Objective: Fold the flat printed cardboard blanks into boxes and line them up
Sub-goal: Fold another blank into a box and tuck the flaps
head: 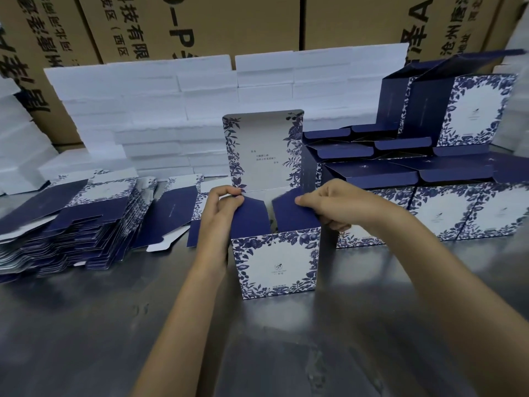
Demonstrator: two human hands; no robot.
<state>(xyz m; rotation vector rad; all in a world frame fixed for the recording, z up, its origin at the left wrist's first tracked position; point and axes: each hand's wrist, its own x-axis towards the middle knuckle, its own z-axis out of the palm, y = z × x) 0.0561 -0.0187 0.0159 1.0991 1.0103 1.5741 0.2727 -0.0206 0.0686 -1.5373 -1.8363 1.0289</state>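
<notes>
A half-formed box [276, 265] stands upright on the steel counter [86, 325], its blue-and-white floral front panel facing the camera and its tall lid flap [263, 151] standing straight up at the back, printed inner face toward the viewer. The left hand [221, 209] pinches the left navy side flap [252, 216] near its top corner, fingers curled over the edge with the thumb against it. The right hand [329, 203] grips the right navy side flap [294, 216] the same way, thumb on the near face and fingers wrapped behind. Both flaps tilt inward toward each other over the open top, with a narrow gap between them. To the left, a deep stack of flat blanks [71, 222] lies fanned on the counter, and another blank [169, 216] lies loose just beside it, near the left wrist. To the right, finished boxes [446, 213] stand in a row touching side by side, with more stacked on top and behind, several with their navy lids open. White foam slabs [171, 96] are piled along the back, in front of brown shipping cartons [200, 21] printed with black characters.
</notes>
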